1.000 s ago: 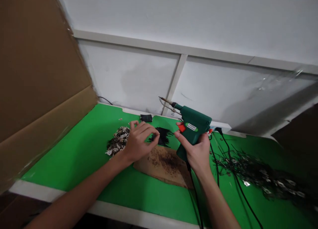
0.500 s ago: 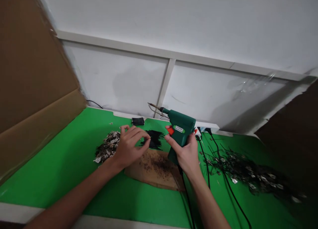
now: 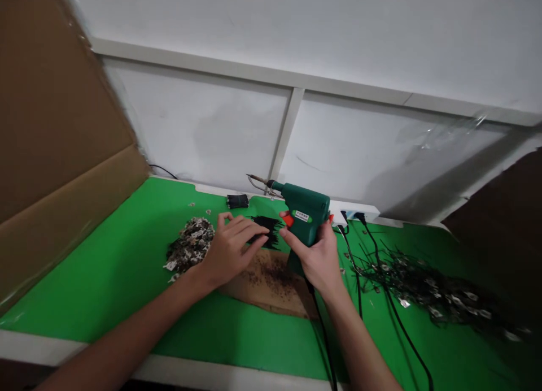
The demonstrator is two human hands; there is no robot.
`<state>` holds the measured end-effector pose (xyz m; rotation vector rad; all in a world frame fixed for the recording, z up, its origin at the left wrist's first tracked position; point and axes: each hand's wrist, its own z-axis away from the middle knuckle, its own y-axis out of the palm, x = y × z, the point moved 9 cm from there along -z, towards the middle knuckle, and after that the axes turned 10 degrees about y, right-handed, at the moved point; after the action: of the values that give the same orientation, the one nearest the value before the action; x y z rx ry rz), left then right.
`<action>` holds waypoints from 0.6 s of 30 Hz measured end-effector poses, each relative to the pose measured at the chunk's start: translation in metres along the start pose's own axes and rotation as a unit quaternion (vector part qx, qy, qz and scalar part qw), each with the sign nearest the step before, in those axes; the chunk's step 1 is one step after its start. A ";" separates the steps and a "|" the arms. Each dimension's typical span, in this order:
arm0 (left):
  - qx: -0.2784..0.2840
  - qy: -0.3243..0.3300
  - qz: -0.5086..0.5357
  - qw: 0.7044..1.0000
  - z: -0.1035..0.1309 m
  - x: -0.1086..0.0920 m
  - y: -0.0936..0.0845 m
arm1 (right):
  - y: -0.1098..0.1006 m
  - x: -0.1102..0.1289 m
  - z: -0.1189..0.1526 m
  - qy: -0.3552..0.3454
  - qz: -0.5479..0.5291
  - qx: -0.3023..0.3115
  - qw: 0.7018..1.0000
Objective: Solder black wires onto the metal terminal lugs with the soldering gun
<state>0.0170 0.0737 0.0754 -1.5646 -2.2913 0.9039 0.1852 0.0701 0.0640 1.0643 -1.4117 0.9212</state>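
Note:
My right hand [image 3: 319,264] is wrapped round the handle of a green soldering gun [image 3: 305,201] with an orange trigger. Its thin metal tip points up and to the left, clear of the table. My left hand [image 3: 232,245] reaches over a heap of short black wires [image 3: 270,226], fingers stretched out and thumb a little apart. Whether the fingertips touch the wires is hard to make out, and nothing shows in them. Below both hands lies a brown cardboard piece [image 3: 271,300] with dark burnt specks. A pile of small metal tabs [image 3: 191,241] is left of my left hand.
A tied black wire bundle [image 3: 237,201] lies at the back of the green table [image 3: 105,272]. The white power strip [image 3: 368,211] holds plugs, with black cords running forward. Wires with metal tabs [image 3: 440,298] spread out on the right. A cardboard wall [image 3: 63,153] stands left.
My left hand has moved right, toward the black wires, and its fingers have straightened from a ring shape. The soldering gun stays in my right hand, shifted slightly left. The view has tilted slightly.

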 end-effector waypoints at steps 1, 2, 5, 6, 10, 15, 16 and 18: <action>0.003 0.000 0.003 1.000 0.000 -0.001 0.001 | 0.001 0.000 0.000 0.001 0.000 0.003 1.000; 0.007 0.000 0.005 1.000 0.000 -0.001 0.001 | 0.003 -0.001 0.001 0.002 0.001 0.008 1.000; 0.010 0.012 0.010 1.000 -0.001 -0.006 0.002 | 0.008 0.000 0.003 0.000 0.009 0.028 1.000; 0.008 0.017 0.012 1.000 -0.001 -0.007 0.002 | 0.010 -0.001 0.004 0.000 0.012 0.034 0.999; -0.001 0.018 0.020 1.000 0.001 -0.008 0.003 | 0.015 -0.003 0.006 0.010 0.006 0.056 0.998; -0.022 0.007 0.033 0.999 0.003 -0.006 0.001 | 0.014 -0.004 0.005 0.023 0.009 0.053 0.998; -0.029 0.011 0.034 0.999 0.002 -0.007 -0.001 | 0.013 -0.004 0.005 0.024 0.007 0.051 0.998; -0.037 0.018 0.036 0.998 0.002 -0.008 -0.003 | 0.013 -0.002 0.004 0.024 0.009 0.051 0.998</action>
<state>0.0173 0.0651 0.0766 -1.6894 -2.2814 0.8077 0.1719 0.0698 0.0617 1.0996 -1.3472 1.0343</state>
